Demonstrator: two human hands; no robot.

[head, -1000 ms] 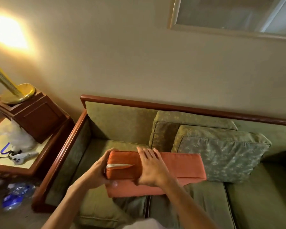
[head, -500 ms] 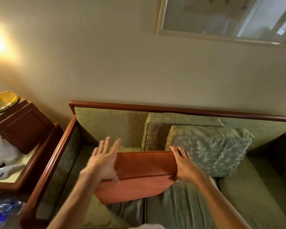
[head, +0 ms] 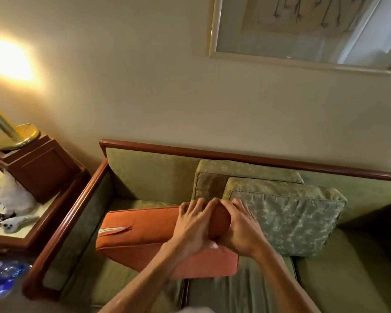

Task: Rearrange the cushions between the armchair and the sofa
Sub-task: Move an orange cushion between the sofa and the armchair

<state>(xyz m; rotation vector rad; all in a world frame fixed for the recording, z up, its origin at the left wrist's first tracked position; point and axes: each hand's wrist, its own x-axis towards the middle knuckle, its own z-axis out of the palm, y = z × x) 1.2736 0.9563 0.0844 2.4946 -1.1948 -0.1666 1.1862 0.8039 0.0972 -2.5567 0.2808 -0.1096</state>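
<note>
An orange cushion (head: pixel 142 231) stands on edge on the seat of the green sofa (head: pixel 149 172), near its left arm. Both my hands press on its right end. My left hand (head: pixel 191 227) lies over the top edge with fingers spread. My right hand (head: pixel 242 229) cups the right corner, thumb side against the left hand. Two green patterned cushions lean on the sofa back just right of my hands: the front one (head: pixel 289 218) and another (head: pixel 237 171) behind it.
A wooden side table (head: pixel 38 224) stands left of the sofa with a brass lamp base (head: pixel 20 136), a dark wooden box (head: pixel 41 168), a white bag and a grey controller (head: pixel 16 222). Water bottles (head: pixel 2 276) lie on the floor. A framed picture (head: pixel 303 30) hangs above.
The orange cushion has shifted left toward the sofa arm. My left hand moved from its left end to the right end, beside my right hand.
</note>
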